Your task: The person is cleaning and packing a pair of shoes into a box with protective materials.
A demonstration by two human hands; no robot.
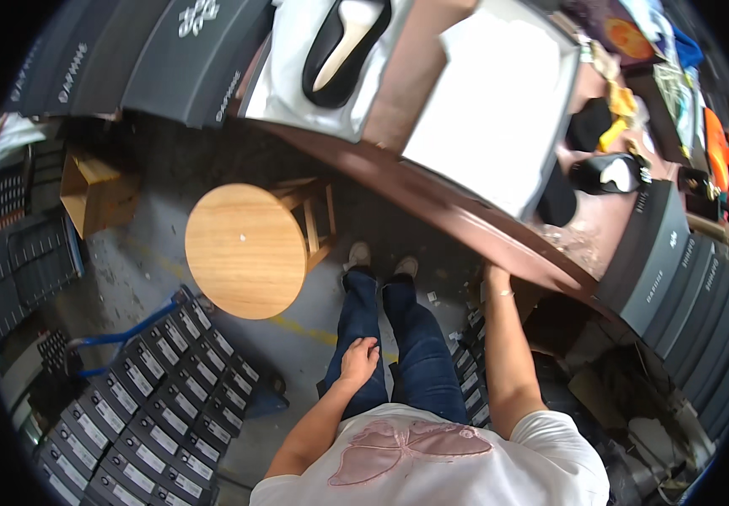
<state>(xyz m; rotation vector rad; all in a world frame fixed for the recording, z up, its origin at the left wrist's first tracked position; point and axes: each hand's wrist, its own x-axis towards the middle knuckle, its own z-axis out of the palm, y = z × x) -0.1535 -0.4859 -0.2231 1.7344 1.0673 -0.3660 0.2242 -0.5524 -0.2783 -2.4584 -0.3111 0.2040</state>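
Note:
My left hand is over my left thigh, its fingers loosely extended and nothing visible in them. My right arm stretches forward to the table, where my right hand meets the front edge; its fingers are hidden beneath the tabletop. Beyond it on the table lies an open shoe box lined with white tissue paper. Left of that, a black shoe with a pale insole rests on white paper in another box. Further right are a black shoe and a dark rounded item.
A round wooden stool stands left of my feet. Stacked dark shoe boxes sit by a blue cart frame at lower left. More grey boxes line the table's left and right. A cardboard box lies at far left.

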